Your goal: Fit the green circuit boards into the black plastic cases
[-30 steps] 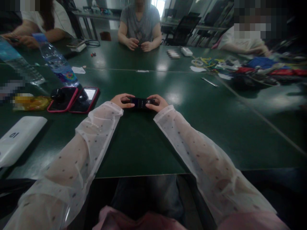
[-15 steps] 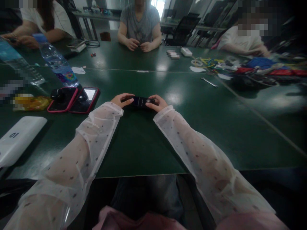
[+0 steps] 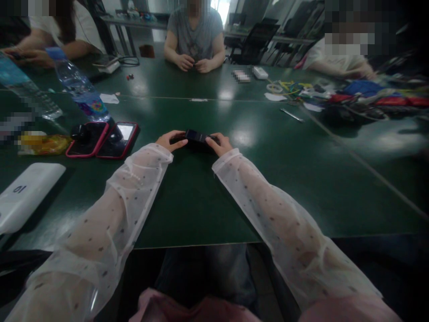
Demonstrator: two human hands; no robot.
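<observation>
Above the green table, a small black device with a screen [image 3: 196,136] is held level between my two hands. My left hand [image 3: 170,140] grips its left end, thumb along the near side and fingers behind. My right hand [image 3: 219,143] closes on the right end, its thumb resting near the front face. The fingertips behind the device are hidden. What exactly the device is, I cannot make out. Left of my left hand lie two phones in pink-red cases, the nearer phone [image 3: 119,139] and another phone [image 3: 89,138] with a round black object on it.
Two plastic bottles, one of them a blue-capped bottle [image 3: 78,87], stand at the left. A white power bank [image 3: 31,194] and a yellow packet [image 3: 43,144] lie there too. A wrench [image 3: 291,115] and a heap of cables [image 3: 335,96] are at the right. Several people sit opposite.
The black device has turned and tilted slightly, so its screen shows less and looks darker. My right thumb has shifted a little on it. My left hand has barely moved.
</observation>
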